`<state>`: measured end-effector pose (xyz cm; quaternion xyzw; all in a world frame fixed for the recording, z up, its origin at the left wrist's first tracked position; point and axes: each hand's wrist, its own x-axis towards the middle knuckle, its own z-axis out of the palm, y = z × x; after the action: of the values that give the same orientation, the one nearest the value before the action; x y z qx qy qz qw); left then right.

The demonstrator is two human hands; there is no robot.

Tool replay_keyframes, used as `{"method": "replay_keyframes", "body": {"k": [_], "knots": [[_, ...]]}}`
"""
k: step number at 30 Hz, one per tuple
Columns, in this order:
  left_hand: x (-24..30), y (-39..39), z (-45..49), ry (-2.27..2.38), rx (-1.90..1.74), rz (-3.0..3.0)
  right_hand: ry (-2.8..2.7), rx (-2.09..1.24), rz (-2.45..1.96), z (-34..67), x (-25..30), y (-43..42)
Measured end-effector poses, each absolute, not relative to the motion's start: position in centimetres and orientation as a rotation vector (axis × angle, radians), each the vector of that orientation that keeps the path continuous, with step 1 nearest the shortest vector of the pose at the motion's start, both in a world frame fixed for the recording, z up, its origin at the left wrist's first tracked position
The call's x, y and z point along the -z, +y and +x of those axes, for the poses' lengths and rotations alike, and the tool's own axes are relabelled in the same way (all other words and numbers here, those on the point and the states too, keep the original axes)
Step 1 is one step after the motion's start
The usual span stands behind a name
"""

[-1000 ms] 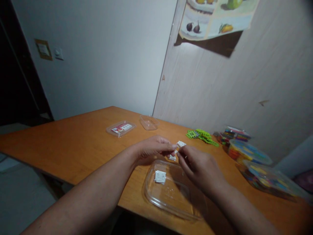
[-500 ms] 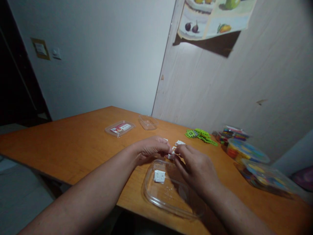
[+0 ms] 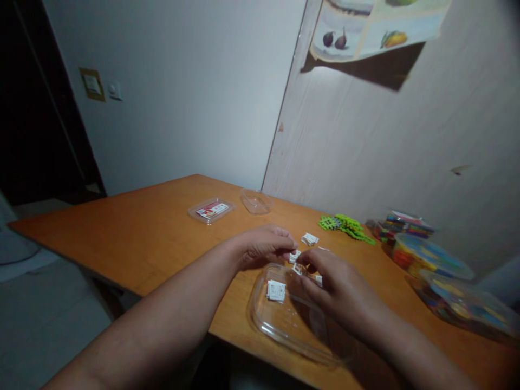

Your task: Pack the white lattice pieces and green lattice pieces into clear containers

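My left hand reaches in from the left, its fingers pinched at the edge of some small white printed squares. Close beside it, my right hand holds a white printed square between thumb and fingertips, over the far edge of a clear plastic lid. On the lid's left part lies a small pile of the same squares. Another pile of white squares rests on the table behind my hands. A further white piece shows partly behind my right hand.
Farther back on the orange wooden table sit a labelled clear lid and a clear plastic box. Green gear-like pieces lie near the wall. Tubs of colourful parts line the right side.
The view has shifted, so the table sits farther right. My right hand has drawn slightly away from my left, with a white square at its fingertips.
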<state>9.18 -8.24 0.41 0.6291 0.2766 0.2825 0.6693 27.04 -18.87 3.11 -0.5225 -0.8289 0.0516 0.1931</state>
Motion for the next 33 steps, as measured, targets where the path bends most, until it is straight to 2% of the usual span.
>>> {"method": "replay_keyframes", "body": {"k": [12, 27, 33], "knots": [[0.6, -8.2, 9.4, 0.596, -0.587, 1.420, -2.556, -0.101, -1.307, 25.1, -3.6, -20.2], [0.0, -8.4, 9.1, 0.690, -0.451, 1.518, -2.512, -0.199, -1.576, 27.3, -4.0, -19.9], [-0.1, -8.5, 9.1, 0.696, -0.405, 1.491, -2.667, -0.399, -1.712, 26.7, -4.4, -20.6]]}}
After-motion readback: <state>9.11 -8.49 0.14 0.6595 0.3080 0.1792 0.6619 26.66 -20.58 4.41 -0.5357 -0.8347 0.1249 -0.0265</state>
